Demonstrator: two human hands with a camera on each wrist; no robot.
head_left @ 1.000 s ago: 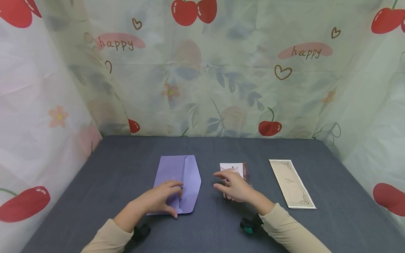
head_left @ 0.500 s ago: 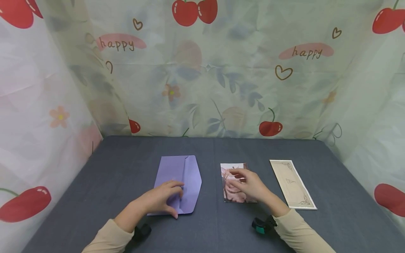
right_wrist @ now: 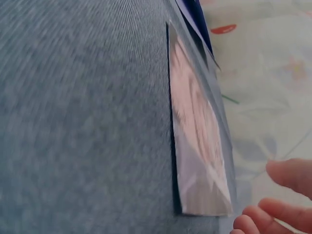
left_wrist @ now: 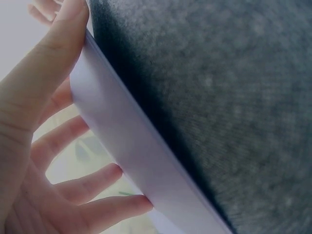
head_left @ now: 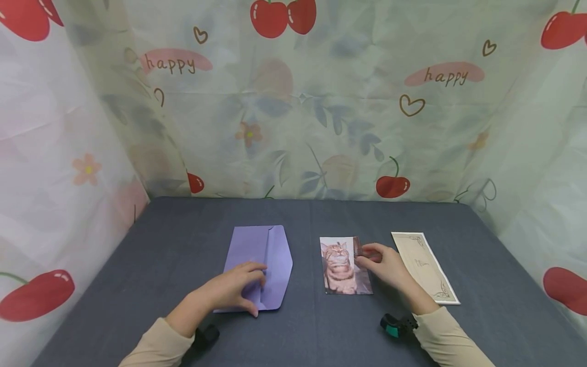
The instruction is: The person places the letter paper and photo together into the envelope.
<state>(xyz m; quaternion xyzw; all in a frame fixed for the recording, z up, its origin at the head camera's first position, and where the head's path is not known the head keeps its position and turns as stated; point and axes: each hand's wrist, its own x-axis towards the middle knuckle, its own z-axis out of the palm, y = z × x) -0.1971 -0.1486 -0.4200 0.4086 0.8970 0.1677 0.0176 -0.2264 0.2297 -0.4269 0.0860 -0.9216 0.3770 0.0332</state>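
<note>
A purple envelope (head_left: 278, 270) lies on the table left of centre with its pointed flap opened out to the right. My left hand (head_left: 234, 286) rests on it, fingertips spread over its face and thumb at its near edge. In the left wrist view the fingers (left_wrist: 105, 184) touch the pale envelope (left_wrist: 122, 131). A photo card of a cat (head_left: 338, 270) lies flat right of centre. Beside its right edge hovers my right hand (head_left: 390, 267), fingers loosely bent. The right wrist view shows that hand (right_wrist: 282, 200) apart from the photo card (right_wrist: 197, 107), with nothing held.
A beige card with a white border and corner ornaments (head_left: 419, 257) lies farther right, partly behind the right forearm. Dark grey cloth covers the table (head_left: 183, 229). A patterned curtain (head_left: 293, 127) with cherries hangs along the back and sides.
My right hand has moved right, from above the cat photo card to its right edge, uncovering the picture. The left hand, envelope and both cards stay in place.
</note>
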